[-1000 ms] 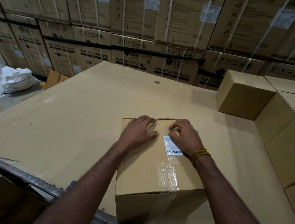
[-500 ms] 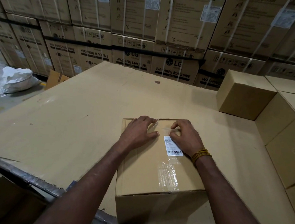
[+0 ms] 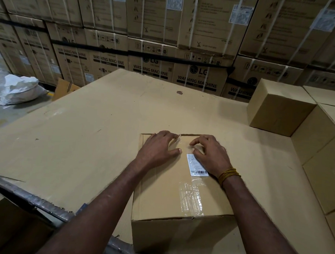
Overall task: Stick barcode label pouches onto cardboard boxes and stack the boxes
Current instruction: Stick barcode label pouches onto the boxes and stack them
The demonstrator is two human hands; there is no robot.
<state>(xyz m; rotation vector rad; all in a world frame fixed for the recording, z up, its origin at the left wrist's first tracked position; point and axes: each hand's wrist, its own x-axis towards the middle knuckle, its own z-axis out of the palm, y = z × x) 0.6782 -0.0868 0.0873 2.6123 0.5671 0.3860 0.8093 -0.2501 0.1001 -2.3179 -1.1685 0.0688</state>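
Pressing stage: both hands lie on top of the cardboard box (image 3: 179, 187), which sits on the cardboard-covered surface (image 3: 85, 134) directly under the forearms. Left hand (image 3: 158, 150) rests flat, fingers relaxed and spread, steadying the far-left part of the lid. Right hand (image 3: 209, 155) has fingers curled, tips down on the clear barcode label pouch (image 3: 196, 165); whether they pinch its edge or only press it, cannot tell. Pouch lies just beside the right thumb, toward the left hand, over the lid seam.

Judgement: to do this well, rub from the pouch centre outward so the film seats without bubbles, keeping the left hand bracing the box against sliding. Barcode should stay flat and uncreased.

Writing: pouch shows small print lines and a barcode, too small to read. Cartons (image 3: 199, 78) stacked beyond the fingertips read "LG", "WASHING MACHINE", one "CAUTION". Plain stacked boxes (image 3: 278, 110) stand off to the right of the right hand.
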